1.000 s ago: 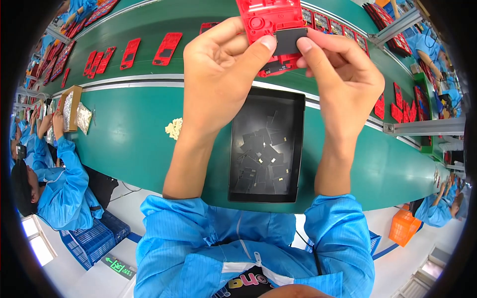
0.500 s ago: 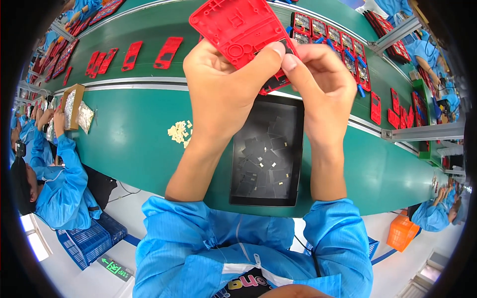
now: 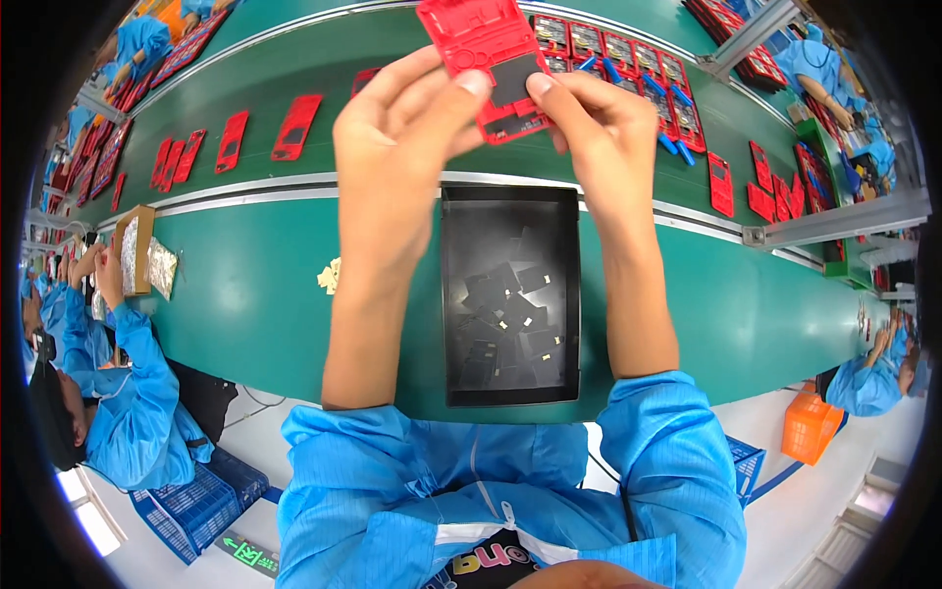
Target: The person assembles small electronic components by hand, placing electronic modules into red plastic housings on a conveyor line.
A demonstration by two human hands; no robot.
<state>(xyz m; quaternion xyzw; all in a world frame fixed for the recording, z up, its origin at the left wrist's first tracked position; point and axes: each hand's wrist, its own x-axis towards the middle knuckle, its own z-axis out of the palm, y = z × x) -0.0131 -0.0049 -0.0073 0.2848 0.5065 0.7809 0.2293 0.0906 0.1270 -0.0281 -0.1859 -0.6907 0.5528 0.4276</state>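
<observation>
Above the far side of the bench, both my hands hold a red plastic housing (image 3: pixel 471 37) with moulded recesses inside. A flat black rectangular piece (image 3: pixel 513 80) lies in its middle. My left hand (image 3: pixel 397 137) is closed on the housing's left side, its thumb at the edge of the black piece. My right hand (image 3: pixel 603 123) grips the right side, thumb tip on the black piece's right edge. Its other fingers are partly hidden behind. Below, between my forearms, stands a black tray (image 3: pixel 573 294) with thin dark sheets and small pale bits in it.
Pale small pieces (image 3: pixel 330 276) lie in a pile beside my left forearm. Beyond a metal rail, more red housings (image 3: pixel 296 128) lie on a green belt, along with a set of filled red frames (image 3: pixel 643 69) with blue clips. A co-worker in blue (image 3: pixel 147 393) sits at left.
My hands have spread slightly apart, and the housing has turned more upright. The black piece, mostly covered by my thumbs before, now shows flat inside it. The whole view has shifted a little.
</observation>
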